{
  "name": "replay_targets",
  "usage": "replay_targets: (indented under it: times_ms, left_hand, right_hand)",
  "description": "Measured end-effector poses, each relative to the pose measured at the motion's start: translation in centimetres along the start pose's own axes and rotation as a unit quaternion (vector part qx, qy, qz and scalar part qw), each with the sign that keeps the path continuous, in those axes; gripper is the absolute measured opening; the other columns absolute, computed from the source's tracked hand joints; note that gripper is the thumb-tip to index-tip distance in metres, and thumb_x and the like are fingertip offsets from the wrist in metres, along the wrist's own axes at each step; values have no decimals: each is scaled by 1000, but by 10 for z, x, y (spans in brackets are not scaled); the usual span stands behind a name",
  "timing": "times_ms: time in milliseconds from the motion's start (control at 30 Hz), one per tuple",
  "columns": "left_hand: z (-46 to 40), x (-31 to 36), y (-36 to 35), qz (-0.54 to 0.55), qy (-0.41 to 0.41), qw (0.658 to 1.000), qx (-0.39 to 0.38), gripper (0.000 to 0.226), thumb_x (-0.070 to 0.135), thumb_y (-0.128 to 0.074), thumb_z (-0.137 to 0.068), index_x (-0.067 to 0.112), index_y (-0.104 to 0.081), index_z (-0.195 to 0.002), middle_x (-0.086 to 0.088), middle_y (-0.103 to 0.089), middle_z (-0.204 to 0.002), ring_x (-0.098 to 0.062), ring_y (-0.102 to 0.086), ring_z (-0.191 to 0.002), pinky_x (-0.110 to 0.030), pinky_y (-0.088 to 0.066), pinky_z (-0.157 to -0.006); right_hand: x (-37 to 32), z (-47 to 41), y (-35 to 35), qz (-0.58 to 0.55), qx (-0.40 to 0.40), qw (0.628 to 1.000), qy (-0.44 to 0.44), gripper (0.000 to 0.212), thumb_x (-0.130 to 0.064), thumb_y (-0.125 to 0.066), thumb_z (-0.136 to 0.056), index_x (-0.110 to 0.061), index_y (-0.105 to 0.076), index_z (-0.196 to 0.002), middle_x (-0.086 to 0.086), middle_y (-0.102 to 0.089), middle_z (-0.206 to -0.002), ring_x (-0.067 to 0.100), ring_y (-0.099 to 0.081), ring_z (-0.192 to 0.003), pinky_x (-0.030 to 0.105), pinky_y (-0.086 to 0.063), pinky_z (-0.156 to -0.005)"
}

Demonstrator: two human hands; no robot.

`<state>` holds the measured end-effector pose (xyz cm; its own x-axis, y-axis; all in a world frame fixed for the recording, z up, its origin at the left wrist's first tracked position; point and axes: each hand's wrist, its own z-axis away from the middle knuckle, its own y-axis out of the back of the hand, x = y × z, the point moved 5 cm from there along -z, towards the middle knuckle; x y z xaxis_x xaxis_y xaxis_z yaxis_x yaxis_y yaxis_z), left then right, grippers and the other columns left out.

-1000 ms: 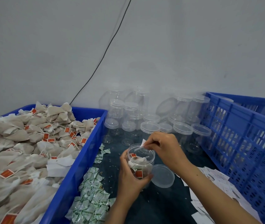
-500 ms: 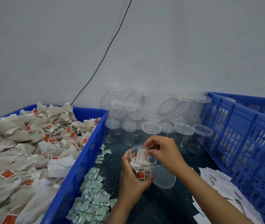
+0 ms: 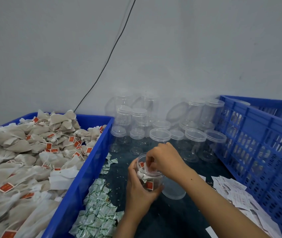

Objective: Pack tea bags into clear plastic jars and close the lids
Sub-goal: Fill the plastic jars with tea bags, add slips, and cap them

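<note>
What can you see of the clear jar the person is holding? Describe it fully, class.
The jar is a small round container of clear plastic with a wide open mouth and no lid on it. It is roughly upright over the dark tabletop. Tea bags with red tags show through its wall. The left hand grips its side from below, while the right hand reaches into the mouth, pushing a white slip inside. A loose lid lies just to its right.

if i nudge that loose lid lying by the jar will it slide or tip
The loose lid lies flat and low on the dark table, so it would probably slide, not tip. It looks thin and clear, so likely very light and a bit flexible. It sits close against the jar held in the left hand, which may block it.
</note>
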<state>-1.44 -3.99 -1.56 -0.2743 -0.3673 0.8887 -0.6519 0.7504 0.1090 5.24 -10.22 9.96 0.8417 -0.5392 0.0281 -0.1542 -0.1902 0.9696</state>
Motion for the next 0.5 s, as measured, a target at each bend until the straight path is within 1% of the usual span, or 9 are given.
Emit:
replay_targets:
  times_ms: [67, 133, 200, 267, 333, 367, 433, 467, 500]
  left_hand:
    - [0, 0, -1, 0, 1, 1000, -2, 103, 40, -88, -52, 51, -26, -134, 9, -53, -131, -13, -59, -114, -41, -55, -89]
    - [-1, 1, -1, 1, 2, 1000, -2, 102, 39, -88, -53, 50, -27, -134, 7, -54, -130, -15, -61, -112, -43, -55, -88]
    - [0, 3, -1, -1, -2, 1000, 0, 100, 38, -87, -54, 48, -28, -134, 7, -55, -128, -14, -62, -111, -42, -55, -88]
    - [1, 4, 0, -6, -6, 1000, 0, 100, 39, -87, -54, 47, -28, -134, 8, -54, -129, -12, -61, -112, -40, -55, -89]
    - [2, 5, 1, -4, -6, 1000, 4, 98, 39, -86, -54, 49, -29, -132, 9, -54, -129, -12, -60, -113, -40, -55, -89]
    - [2, 5, 2, -4, -5, 1000, 6, 97, 38, -87, -54, 50, -29, -131, 9, -54, -129, -12, -59, -113, -40, -55, -89]
    - [1, 4, 2, -5, -6, 1000, 8, 99, 34, -88, -53, 50, -29, -130, 10, -52, -131, -11, -57, -117, -41, -53, -92]
    - [1, 4, 2, -4, -6, 1000, 8, 101, 32, -89, -52, 49, -28, -131, 11, -51, -132, -11, -55, -119, -42, -53, -94]
    - [0, 4, 2, -4, -7, 1000, 8, 102, 30, -90, -52, 48, -28, -131, 12, -49, -134, -10, -54, -120, -42, -52, -95]
  right_hand:
    - [-1, -3, -4, 52, -59, 997, 25, 18, -30, -62, -90, -29, -73, -104, -5, -69, -101, 18, -48, -101, 33, -31, -87]
    - [-2, -4, -6, 77, -84, 992, 52, 21, -28, -59, -93, -28, -72, -109, -2, -67, -104, 20, -45, -102, 31, -28, -82]
    - [-3, -2, -7, 72, -83, 990, 82, 23, -22, -57, -94, -27, -72, -111, -1, -63, -107, 20, -48, -101, 29, -28, -79]
    - [1, 2, -5, 10, -58, 995, 85, 22, -20, -57, -94, -27, -73, -108, -4, -60, -104, 16, -53, -97, 27, -34, -80]
    - [17, 9, 0, -117, 14, 992, 37, 17, -19, -59, -93, -23, -74, -100, -9, -60, -94, 10, -56, -89, 26, -43, -81]
    - [27, 15, 3, -198, 71, 978, 6, 16, -16, -61, -92, -22, -74, -96, -13, -60, -90, 5, -56, -86, 24, -46, -79]
    - [49, 34, 3, -345, 207, 914, -48, 18, -8, -62, -91, -21, -73, -92, -15, -65, -89, 1, -59, -85, 17, -48, -76]
    - [59, 44, -3, -386, 258, 882, -84, 20, -5, -61, -91, -22, -72, -93, -13, -67, -92, 1, -61, -87, 17, -49, -78]
    - [68, 54, -13, -405, 281, 862, -123, 22, -4, -60, -91, -24, -69, -96, -10, -67, -95, 2, -61, -89, 22, -51, -81]
